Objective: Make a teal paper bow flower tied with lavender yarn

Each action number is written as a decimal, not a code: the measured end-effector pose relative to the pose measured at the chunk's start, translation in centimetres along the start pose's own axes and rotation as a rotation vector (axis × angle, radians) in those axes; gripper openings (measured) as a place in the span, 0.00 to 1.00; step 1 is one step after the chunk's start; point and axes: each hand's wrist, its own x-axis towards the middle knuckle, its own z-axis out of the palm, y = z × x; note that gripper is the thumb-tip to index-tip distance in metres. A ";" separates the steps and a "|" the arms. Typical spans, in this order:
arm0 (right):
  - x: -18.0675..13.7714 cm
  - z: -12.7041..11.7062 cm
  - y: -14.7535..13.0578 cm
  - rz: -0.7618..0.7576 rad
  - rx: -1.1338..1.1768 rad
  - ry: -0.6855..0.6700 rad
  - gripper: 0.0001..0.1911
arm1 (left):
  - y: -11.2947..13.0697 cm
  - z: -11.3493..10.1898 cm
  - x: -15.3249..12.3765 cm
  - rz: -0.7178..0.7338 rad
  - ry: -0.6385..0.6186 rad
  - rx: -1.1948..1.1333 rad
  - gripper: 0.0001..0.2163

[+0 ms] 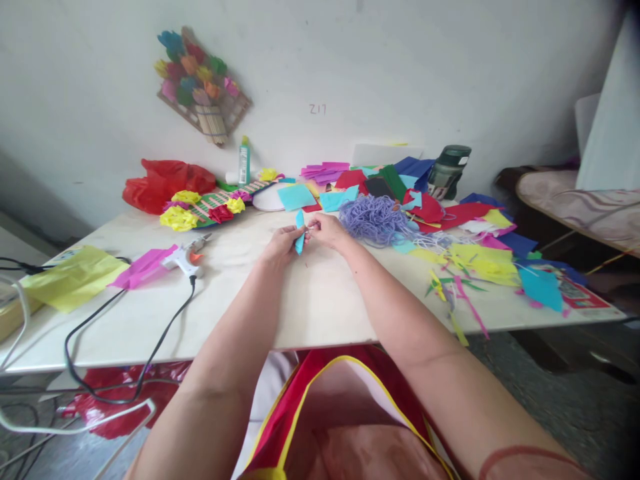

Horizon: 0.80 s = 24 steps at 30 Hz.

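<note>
My left hand [283,244] is closed on a narrow folded strip of light blue paper [300,245], which stands upright over the middle of the table. The strip is pinched in at its centre and spreads at both ends. Right beside it, my right hand [326,230] is closed, fingertips pressed together near that centre. Something thin seems to lie between those fingertips, too small to make out. A tangled heap of purple yarn [375,219] lies just right of my right hand.
A hot glue gun [186,259] with a black cord rests at left beside pink paper [145,268] and yellow paper [75,275]. Behind are a flower-decorated panel [205,210], a glue bottle [244,163] and a red bag [167,185]. Paper scraps [483,263] and a dark bottle [449,173] stand right.
</note>
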 end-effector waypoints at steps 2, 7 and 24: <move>0.1 0.1 0.2 -0.007 -0.059 0.001 0.03 | -0.2 0.1 0.1 0.020 0.003 0.015 0.06; 0.6 0.3 0.9 -0.065 -0.158 0.017 0.05 | -0.6 0.1 0.2 0.031 0.016 0.033 0.06; -0.1 -0.1 0.5 -0.060 0.411 -0.113 0.07 | 0.1 -0.2 0.1 -0.004 0.035 -0.098 0.08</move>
